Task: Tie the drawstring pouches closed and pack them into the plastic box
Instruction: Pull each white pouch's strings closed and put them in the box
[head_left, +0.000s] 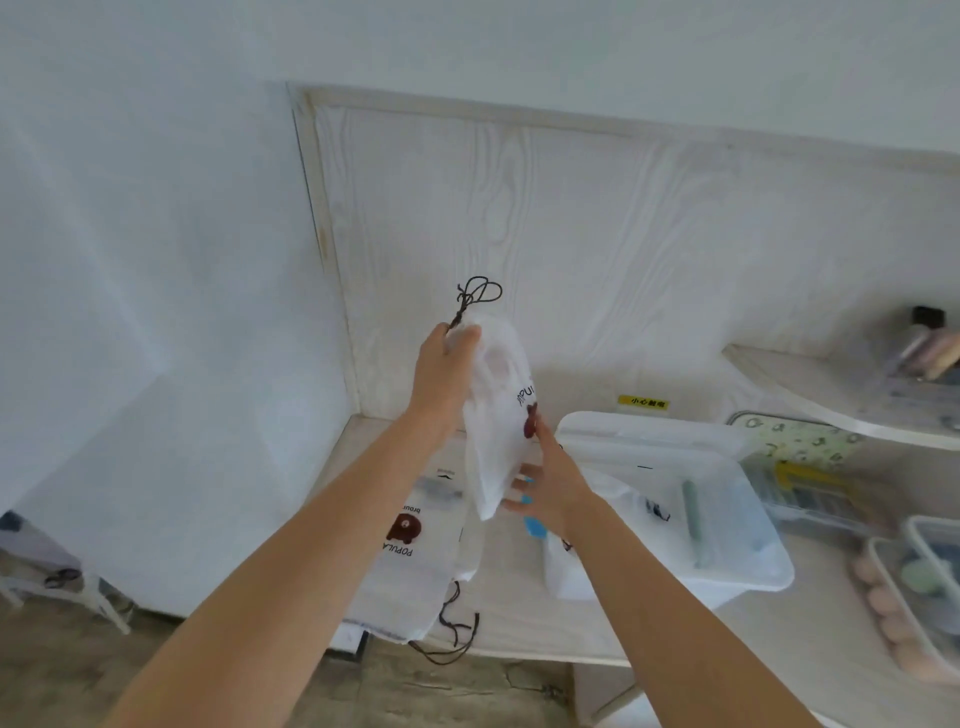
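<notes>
Gripping gathered neck of white pouch (498, 415) with left hand (441, 374), raised above table (519, 613); supporting its bottom with right hand (545, 483), fingers extended. Plastic box (727, 519) sitting just right.

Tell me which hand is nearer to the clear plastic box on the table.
Right. The right hand is beside the clear plastic box; the left hand is higher, gripping the white pouch's neck.

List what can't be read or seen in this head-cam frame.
- Held pouch: print partly covered by folds and the right hand.
- Left hand: fingertips hidden behind the pouch neck; knot in the cord too small to judge.
- Plastic box: contents blurred.
- Containers at right: cut off by the frame edge.
</notes>
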